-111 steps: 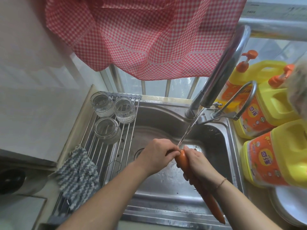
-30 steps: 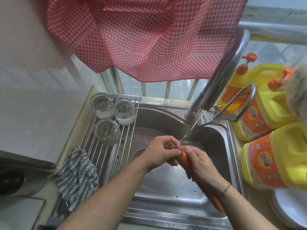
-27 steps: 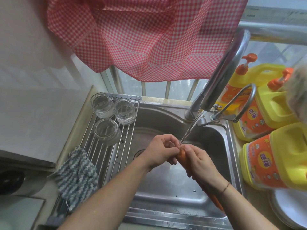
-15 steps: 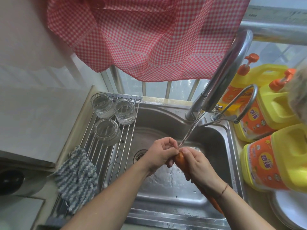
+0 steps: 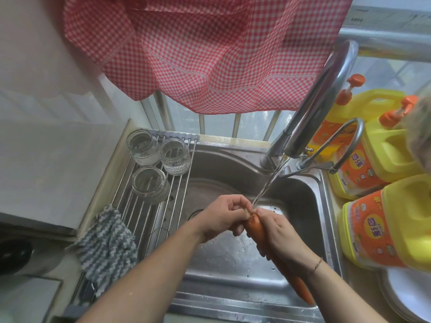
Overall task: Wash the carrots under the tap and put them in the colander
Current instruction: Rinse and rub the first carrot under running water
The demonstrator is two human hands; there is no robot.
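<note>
A single carrot (image 5: 255, 227) is held over the steel sink (image 5: 233, 259), its thick end up under the thin stream from the tap (image 5: 319, 99) and its tapered tip pointing down toward the sink's near rim. The right hand (image 5: 279, 236) wraps its fingers round the carrot's middle and carries its weight. The left hand (image 5: 224, 217) is curled at the thick end, fingertips pinching or rubbing the top where the water lands.

From where I stand this looks like the middle of the washing: the carrot is wet but not yet set down anywhere. I can see no colander and no other carrots, so I cannot say how many are done or left; the move to the colander remains.

On a roll-up rack (image 5: 149, 206) across the sink's left side stand three glass jars (image 5: 149, 183), with a knitted cloth (image 5: 107, 243) nearer. Right of the sink sit yellow detergent bottles (image 5: 391, 231).
</note>
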